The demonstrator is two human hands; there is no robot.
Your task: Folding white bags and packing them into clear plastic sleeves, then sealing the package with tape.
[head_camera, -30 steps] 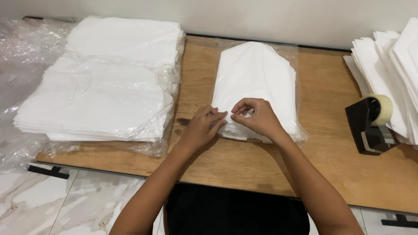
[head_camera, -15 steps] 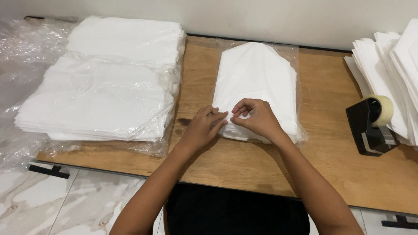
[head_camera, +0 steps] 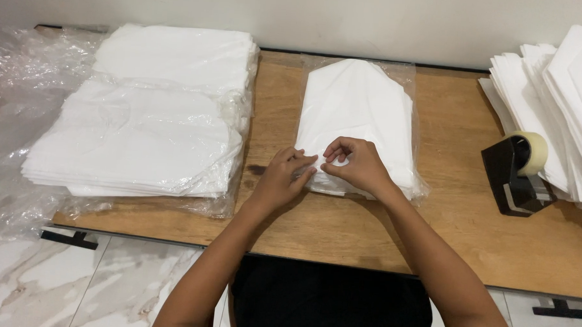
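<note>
- White folded garment in a clear bag [head_camera: 360, 114] lies centre of frame on the wood desk [head_camera: 450, 220], pointed end toward the wall, open end toward the person.
- Both hands meet at bag's near edge, lower centre. Left hand [head_camera: 282, 182]: fingers together, pressing down on the plastic flap. Right hand [head_camera: 358, 164]: fingers curled, thumb & forefinger pinching sth small at the flap; can't tell if it's tape or just film.
- Step in hand, as I judge it: closing/sealing the bag mouth. Flap looks folded under the fingers, not yet visibly stuck flat.
- Next move prob calls for: holding the flap taut w/ left, smoothing along the edge w/ right, no wrinkles; tape within reach at right if needed.
- Counts: 1 bagged piece under the hands; 1 tape dispenser [head_camera: 519, 175], black, w/ 1 roll, mid right; 2 hands.
- Bagged stack [head_camera: 151, 113] upper left, looks like 2 overlapping piles; sheets per pile too many to count.
- Unbagged white stack [head_camera: 564, 96] at right edge, fanned, partly cut off, no exact count.
- Loose clear plastic [head_camera: 14, 141] far left, hanging off the desk.
</note>
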